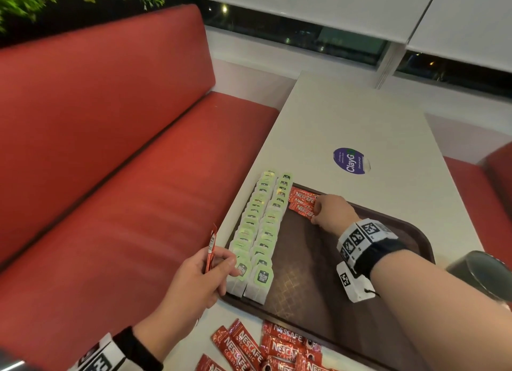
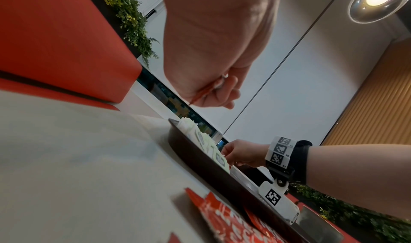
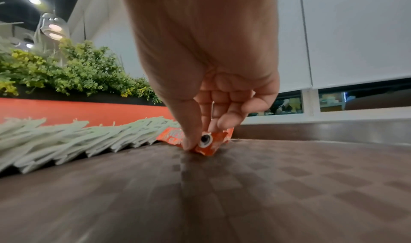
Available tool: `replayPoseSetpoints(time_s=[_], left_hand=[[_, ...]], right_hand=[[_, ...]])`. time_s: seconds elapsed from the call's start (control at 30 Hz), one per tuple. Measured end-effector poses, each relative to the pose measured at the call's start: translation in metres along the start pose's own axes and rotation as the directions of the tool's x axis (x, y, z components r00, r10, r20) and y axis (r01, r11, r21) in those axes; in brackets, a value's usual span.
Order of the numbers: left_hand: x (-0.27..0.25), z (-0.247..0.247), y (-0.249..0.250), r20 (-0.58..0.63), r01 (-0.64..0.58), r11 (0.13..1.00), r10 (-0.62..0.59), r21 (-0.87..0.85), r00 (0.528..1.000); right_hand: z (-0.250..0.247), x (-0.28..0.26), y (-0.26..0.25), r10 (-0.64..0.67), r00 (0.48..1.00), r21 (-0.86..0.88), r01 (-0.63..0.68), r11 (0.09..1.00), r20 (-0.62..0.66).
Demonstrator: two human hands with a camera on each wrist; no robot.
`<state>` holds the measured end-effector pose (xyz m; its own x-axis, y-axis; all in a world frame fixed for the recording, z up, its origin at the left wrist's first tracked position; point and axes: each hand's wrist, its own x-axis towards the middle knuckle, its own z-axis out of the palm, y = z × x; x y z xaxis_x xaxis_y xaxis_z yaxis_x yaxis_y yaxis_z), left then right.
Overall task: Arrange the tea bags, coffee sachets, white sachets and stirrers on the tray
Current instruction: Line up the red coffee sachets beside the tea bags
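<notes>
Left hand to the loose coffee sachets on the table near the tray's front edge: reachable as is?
Probably yes. The loose coffee sachets lie uncovered on the table just beside the left hand, with nothing between. But that hand already pinches a red sachet, so only its spare fingers are free to pick.

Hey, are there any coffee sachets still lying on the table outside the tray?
Yes, a loose pile of red coffee sachets lies on the table by the tray near edge.
</notes>
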<state>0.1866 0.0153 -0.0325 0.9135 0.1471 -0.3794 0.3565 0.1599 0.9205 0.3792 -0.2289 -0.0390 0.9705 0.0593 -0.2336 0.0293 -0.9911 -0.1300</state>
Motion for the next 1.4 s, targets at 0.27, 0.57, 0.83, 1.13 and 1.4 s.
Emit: replayPoseSetpoints(time_s=[0.27, 0.57, 0.83, 1.13, 1.4], left_hand=[[0.000, -0.004, 0.000, -0.010, -0.003, 1.000, 0.003, -0.019, 1.000], [0.001, -0.003, 0.002, 0.027, 0.010, 0.999, -0.011, 0.034, 1.000], [-0.002, 0.003, 0.011, 0.119, 0.001, 0.997, -0.010, 0.079, 0.993], [-0.014, 0.011, 0.030, 0.169, -0.029, 0.950, -0.025, 0.311, 0.985], [-0.030, 0.032, 0.041, 0.243, -0.281, 0.699, 0.156, 0.658, 0.957]], right_hand=[[0.003, 0.015, -0.006, -0.014, 0.992, -0.196, -0.011, 0.981, -0.126], [0.008, 0.021, -0.006, -0.065, 0.989, -0.228, 0.034, 0.973, -0.129], [0.002, 0.015, -0.005, -0.069, 0.985, -0.209, 0.034, 0.977, -0.161], [-0.026, -0.037, -0.017, -0.115, 0.969, 0.186, 0.156, 0.970, -0.217], [-0.030, -0.182, -0.063, -0.420, 0.905, 0.795, 0.307, 0.522, -0.074]])
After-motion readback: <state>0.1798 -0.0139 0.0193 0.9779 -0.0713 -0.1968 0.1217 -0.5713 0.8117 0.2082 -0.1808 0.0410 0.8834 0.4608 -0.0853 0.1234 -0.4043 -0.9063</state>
